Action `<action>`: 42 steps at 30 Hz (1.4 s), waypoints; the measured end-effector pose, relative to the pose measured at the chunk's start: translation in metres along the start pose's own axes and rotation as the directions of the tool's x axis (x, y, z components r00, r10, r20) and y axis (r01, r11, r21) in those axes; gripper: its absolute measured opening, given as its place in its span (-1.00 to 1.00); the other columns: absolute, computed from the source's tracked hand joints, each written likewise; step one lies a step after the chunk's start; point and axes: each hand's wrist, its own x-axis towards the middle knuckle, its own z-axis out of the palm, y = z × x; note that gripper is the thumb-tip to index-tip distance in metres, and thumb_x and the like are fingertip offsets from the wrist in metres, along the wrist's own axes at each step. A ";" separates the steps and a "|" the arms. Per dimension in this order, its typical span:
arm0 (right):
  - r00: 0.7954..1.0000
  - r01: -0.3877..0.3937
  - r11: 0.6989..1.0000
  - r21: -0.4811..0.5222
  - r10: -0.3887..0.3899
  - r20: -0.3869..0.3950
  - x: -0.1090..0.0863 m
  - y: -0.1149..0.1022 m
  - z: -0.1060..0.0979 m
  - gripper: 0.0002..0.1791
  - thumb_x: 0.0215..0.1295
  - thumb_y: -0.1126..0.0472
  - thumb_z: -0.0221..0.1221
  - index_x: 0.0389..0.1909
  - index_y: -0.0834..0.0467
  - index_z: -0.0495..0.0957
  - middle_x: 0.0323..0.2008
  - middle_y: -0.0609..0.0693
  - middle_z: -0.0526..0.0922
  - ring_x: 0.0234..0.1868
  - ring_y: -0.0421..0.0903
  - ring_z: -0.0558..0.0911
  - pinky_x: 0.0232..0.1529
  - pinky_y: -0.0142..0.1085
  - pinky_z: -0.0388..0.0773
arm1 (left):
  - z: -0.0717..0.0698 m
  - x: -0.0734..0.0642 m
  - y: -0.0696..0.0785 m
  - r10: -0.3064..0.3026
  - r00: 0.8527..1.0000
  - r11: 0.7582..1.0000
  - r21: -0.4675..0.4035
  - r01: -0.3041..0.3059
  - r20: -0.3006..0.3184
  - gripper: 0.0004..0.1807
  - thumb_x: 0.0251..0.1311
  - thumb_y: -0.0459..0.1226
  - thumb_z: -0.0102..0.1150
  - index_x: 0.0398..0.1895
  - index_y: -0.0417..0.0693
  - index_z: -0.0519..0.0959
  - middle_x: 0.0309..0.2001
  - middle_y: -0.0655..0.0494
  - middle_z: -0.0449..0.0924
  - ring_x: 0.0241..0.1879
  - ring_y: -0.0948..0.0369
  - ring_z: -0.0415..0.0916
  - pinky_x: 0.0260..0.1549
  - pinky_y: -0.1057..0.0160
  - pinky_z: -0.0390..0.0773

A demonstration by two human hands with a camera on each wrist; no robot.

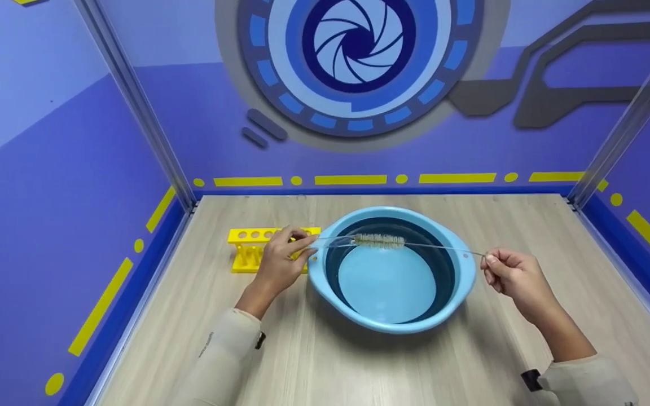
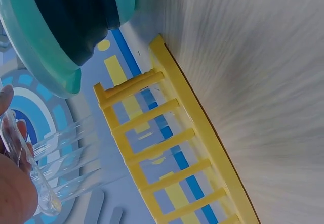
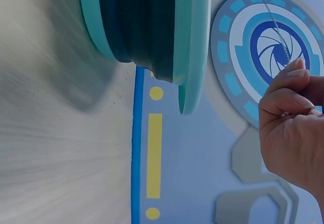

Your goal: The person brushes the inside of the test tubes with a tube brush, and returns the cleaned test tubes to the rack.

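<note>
Above the light-blue basin [image 1: 387,326], my left hand [image 1: 284,256] grips a clear test tube [image 2: 44,196] that lies roughly level, its mouth toward the right. My right hand [image 1: 519,276] pinches the thin wire handle [image 1: 443,246] of a test tube brush. The pale bristles [image 1: 380,241] hang over the basin, and their left end meets the tube's mouth; how far the tip is inside I cannot tell. In the right wrist view, the fingers [image 3: 288,100] are curled around the wire's end.
A yellow test tube rack [image 1: 240,235] stands left of the basin, partly behind my left hand. Several clear tubes [image 2: 71,153] rise from it, faint in the left wrist view. The wooden table [image 1: 392,366] meets blue printed walls [image 1: 189,113] at the back and sides.
</note>
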 end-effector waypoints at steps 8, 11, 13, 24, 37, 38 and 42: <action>0.993 -0.079 0.997 -0.013 0.079 0.091 0.000 -0.004 -0.003 -0.66 0.71 0.19 -0.01 -0.30 0.27 0.55 -0.52 -0.16 0.53 -0.51 -0.30 0.48 -0.49 -0.45 0.47 | 0.000 0.002 0.000 0.040 0.999 0.999 0.007 -0.041 0.014 -0.68 0.32 -0.26 0.46 0.13 0.05 0.80 -0.04 0.07 0.71 0.00 0.11 0.61 0.06 0.14 0.71; 0.992 -0.082 0.996 -0.022 0.084 0.097 -0.001 -0.006 -0.002 -0.65 0.71 0.17 0.00 -0.27 0.31 0.55 -0.52 -0.15 0.53 -0.50 -0.29 0.49 -0.49 -0.45 0.46 | 0.001 0.004 0.002 0.072 0.997 0.997 0.012 -0.073 0.028 -0.69 0.32 -0.26 0.46 0.11 0.06 0.81 -0.06 0.06 0.71 -0.02 0.09 0.62 0.03 0.11 0.72; 0.993 -0.079 0.997 -0.027 0.081 0.089 -0.001 -0.005 0.000 -0.64 0.71 0.17 0.01 -0.24 0.35 0.55 -0.51 -0.14 0.53 -0.50 -0.28 0.49 -0.49 -0.44 0.47 | 0.001 0.006 0.004 0.085 0.996 0.996 0.005 -0.085 0.038 -0.70 0.33 -0.25 0.46 0.11 0.05 0.81 -0.06 0.05 0.71 -0.02 0.08 0.63 0.03 0.09 0.71; 0.997 -0.040 0.997 -0.069 0.044 0.064 -0.004 0.002 0.008 -0.65 0.69 0.21 0.04 -0.17 0.46 0.55 -0.52 -0.13 0.55 -0.51 -0.28 0.48 -0.51 -0.41 0.47 | 0.008 0.004 0.010 0.031 0.995 0.999 -0.027 -0.029 0.096 -0.65 0.35 -0.27 0.44 0.17 0.19 0.78 -0.06 0.10 0.68 -0.01 0.13 0.58 0.08 0.16 0.64; 0.996 0.081 0.991 -0.110 -0.076 0.053 0.002 0.013 0.010 -0.66 0.68 0.24 0.06 -0.22 0.45 0.60 -0.55 -0.11 0.60 -0.58 -0.25 0.47 -0.55 -0.39 0.48 | 0.013 0.006 0.018 -0.059 0.993 0.996 -0.058 0.065 0.106 -0.67 0.36 -0.27 0.43 0.16 0.13 0.79 -0.01 0.08 0.68 0.05 0.12 0.57 0.14 0.09 0.65; 0.995 0.090 0.989 -0.119 -0.084 0.055 0.003 0.014 0.011 -0.67 0.68 0.24 0.06 -0.22 0.44 0.61 -0.54 -0.09 0.61 -0.58 -0.24 0.47 -0.54 -0.39 0.49 | 0.013 0.006 0.019 -0.059 0.993 0.996 -0.057 0.066 0.107 -0.68 0.36 -0.27 0.43 0.15 0.11 0.80 -0.02 0.08 0.68 0.05 0.12 0.57 0.13 0.10 0.65; 0.991 0.125 0.983 -0.133 -0.119 0.057 0.007 0.015 0.014 -0.67 0.67 0.26 0.06 -0.23 0.43 0.62 -0.54 -0.05 0.61 -0.59 -0.21 0.48 -0.55 -0.37 0.49 | 0.013 0.009 0.018 -0.041 0.994 0.998 -0.042 0.045 0.097 -0.69 0.35 -0.27 0.43 0.13 0.09 0.80 -0.03 0.08 0.68 0.03 0.13 0.59 0.11 0.13 0.67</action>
